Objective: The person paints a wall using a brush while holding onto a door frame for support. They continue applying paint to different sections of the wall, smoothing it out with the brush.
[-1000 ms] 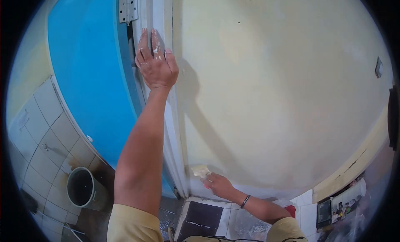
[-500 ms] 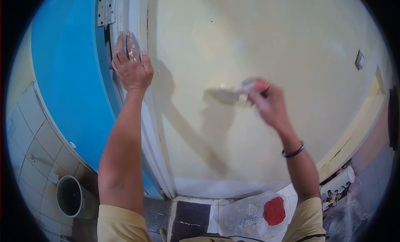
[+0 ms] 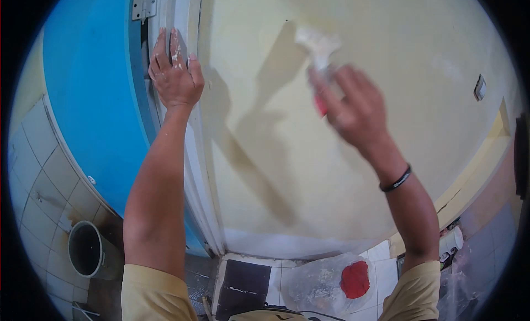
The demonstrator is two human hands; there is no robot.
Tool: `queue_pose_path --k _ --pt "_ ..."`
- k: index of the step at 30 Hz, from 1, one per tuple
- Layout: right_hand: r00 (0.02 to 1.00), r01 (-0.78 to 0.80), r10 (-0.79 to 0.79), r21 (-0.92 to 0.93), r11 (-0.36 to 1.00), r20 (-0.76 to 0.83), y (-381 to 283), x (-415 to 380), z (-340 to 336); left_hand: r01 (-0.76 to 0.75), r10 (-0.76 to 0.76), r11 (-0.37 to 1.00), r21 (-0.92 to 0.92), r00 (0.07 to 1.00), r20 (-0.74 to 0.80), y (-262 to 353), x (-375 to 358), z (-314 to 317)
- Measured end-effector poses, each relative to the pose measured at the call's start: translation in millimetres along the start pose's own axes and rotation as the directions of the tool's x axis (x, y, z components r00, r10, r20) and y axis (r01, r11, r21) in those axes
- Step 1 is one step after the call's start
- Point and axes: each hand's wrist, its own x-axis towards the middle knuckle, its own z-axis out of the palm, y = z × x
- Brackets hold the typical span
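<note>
My left hand [image 3: 175, 81] lies with its fingers spread on the white door frame [image 3: 190, 130], beside the blue door [image 3: 91, 100]. White smears mark its fingers. Held in my right hand [image 3: 356, 108] is a putty knife [image 3: 320, 45] with a red part on its handle and a whitish, fan-shaped blade pointing up. Motion blurs the blade, which overlaps the cream wall [image 3: 381, 45] in this view. Shadows of the arm and tool fall on the wall to the left.
A grey bucket [image 3: 85, 249] stands at lower left by the tiled wall. On the floor below lie a dark mat [image 3: 243, 288] and a clear plastic sheet [image 3: 309, 282] with a red patch [image 3: 355, 279]. A switch plate [image 3: 480, 87] sits at right.
My right hand has swung the putty knife upward, and its blade has turned from pointing left to pointing up. My left hand stays on the door frame. The view has shifted slightly.
</note>
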Motion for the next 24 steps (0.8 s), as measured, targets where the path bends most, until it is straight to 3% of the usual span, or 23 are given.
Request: queue_pose_path --k 8,9,12,15,20,22,23,24 --pt "0.888 0.324 -0.408 0.342 0.882 0.213 -143 -106 21 0.0 0.0 1.0 0.028 1.0 0.004 -1 0 0" --pt "0.86 0.323 -0.445 0.408 0.854 0.251 -155 -117 17 0.004 -0.004 1.0 0.027 1.0 0.005 -2 -1 0" --pt "0.768 0.024 -0.457 0.693 0.72 0.449 -176 -133 10 0.006 -0.006 1.0 0.006 1.0 -0.005 -1 0 3" --pt "0.719 -0.396 -0.26 0.688 0.608 0.644 -168 -125 9 0.009 -0.009 1.0 0.002 1.0 -0.01 -2 0 1" --pt "0.773 -0.588 0.097 0.652 0.479 0.626 -94 -77 18 0.017 -0.017 1.0 -0.011 1.0 -0.007 -2 0 3" --pt "0.694 -0.716 0.244 0.614 0.331 0.677 -49 -42 12 0.017 -0.017 1.0 -0.003 1.0 0.001 -3 0 2" --pt "0.703 -0.711 0.327 0.64 0.292 0.632 -27 -34 13 0.017 -0.017 1.0 0.002 1.0 0.005 -2 0 2" --pt "0.618 -0.786 0.388 0.546 0.29 0.683 -4 -11 -2 0.016 -0.016 1.0 -0.001 1.0 0.005 -2 -1 2"
